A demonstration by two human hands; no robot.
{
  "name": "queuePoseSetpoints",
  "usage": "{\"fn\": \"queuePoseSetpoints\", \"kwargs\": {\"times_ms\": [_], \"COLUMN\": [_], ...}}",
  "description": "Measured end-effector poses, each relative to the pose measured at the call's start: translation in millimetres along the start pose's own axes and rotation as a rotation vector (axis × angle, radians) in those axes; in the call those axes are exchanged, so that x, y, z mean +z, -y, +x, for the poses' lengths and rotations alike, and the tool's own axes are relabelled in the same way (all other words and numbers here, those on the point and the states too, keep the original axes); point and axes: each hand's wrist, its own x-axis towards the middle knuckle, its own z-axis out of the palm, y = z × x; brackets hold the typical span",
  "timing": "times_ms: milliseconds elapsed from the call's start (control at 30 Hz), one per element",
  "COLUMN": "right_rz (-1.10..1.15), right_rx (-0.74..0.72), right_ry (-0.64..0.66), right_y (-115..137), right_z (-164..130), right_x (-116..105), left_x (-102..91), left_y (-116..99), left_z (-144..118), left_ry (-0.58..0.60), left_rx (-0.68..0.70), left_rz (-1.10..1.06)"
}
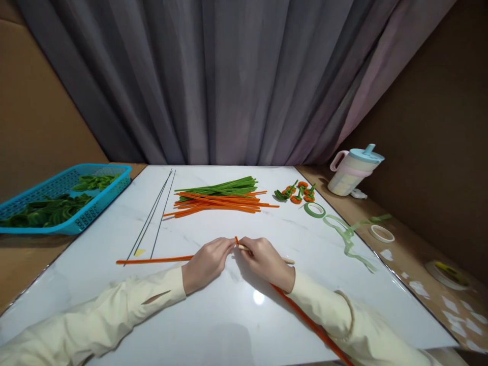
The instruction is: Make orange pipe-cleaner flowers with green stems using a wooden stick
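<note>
My left hand (209, 263) is closed, its fingertips pinching an orange pipe cleaner (152, 261) whose one end lies out to the left on the white board. My right hand (267, 262) grips a slim pale wooden stick (290, 261), which pokes out on both sides of the fingers. At the stick's tip, between the two hands, a bit of orange pipe cleaner stands up against it. Another orange length (305, 316) trails from under my right wrist towards the front edge. Fingers hide how the pipe cleaner meets the stick.
Behind my hands lie green pipe cleaners (240, 185) and orange ones (221, 204). Thin dark wires (154, 208) are at left, near a blue basket (82, 223) of green pieces. To the right are orange-green pieces (296, 199), green tape (314, 210) and a lidded cup (348, 175).
</note>
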Motion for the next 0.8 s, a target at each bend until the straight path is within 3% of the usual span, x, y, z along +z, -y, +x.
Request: {"fn": "queuePoseSetpoints", "kwargs": {"times_ms": [800], "right_rz": [-0.026], "right_rx": [-0.01], "right_ry": [-0.007], "right_y": [0.1], "right_z": [0.1], "right_x": [2.6], "left_x": [2.5], "left_y": [3.2], "left_z": [1.2], "left_ry": [-0.03], "left_rx": [-0.015], "left_rz": [0.002]}}
